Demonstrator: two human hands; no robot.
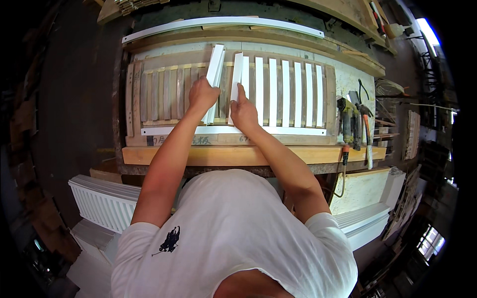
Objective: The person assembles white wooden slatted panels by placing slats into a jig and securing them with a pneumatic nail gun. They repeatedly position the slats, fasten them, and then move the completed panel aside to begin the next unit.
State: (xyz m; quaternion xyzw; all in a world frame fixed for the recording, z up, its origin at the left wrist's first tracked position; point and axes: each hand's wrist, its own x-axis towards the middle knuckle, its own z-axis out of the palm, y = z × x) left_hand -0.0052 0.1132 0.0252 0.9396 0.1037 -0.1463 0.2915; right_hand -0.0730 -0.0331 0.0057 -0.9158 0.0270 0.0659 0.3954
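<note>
My left hand (202,95) is closed around a small bundle of white slats (215,64), tilted over the middle of a wooden jig (233,138). Just right of it, my right hand (243,110) grips a single white slat (237,69) by its lower part, fingers and thumb along its sides. Several white slats (273,92) stand in a spaced row in the jig's right half. Along the jig's near side lies a long white rail (198,130) with a hole at each end. The jig's left half shows bare wooden spacers (166,94).
Another long white rail (223,21) lies at the far side. On the right are a hammer (366,111), a nail gun (350,124) and its air hose (343,186). Stacked white slatted panels (104,201) stand at lower left, with more white pieces (365,221) at lower right.
</note>
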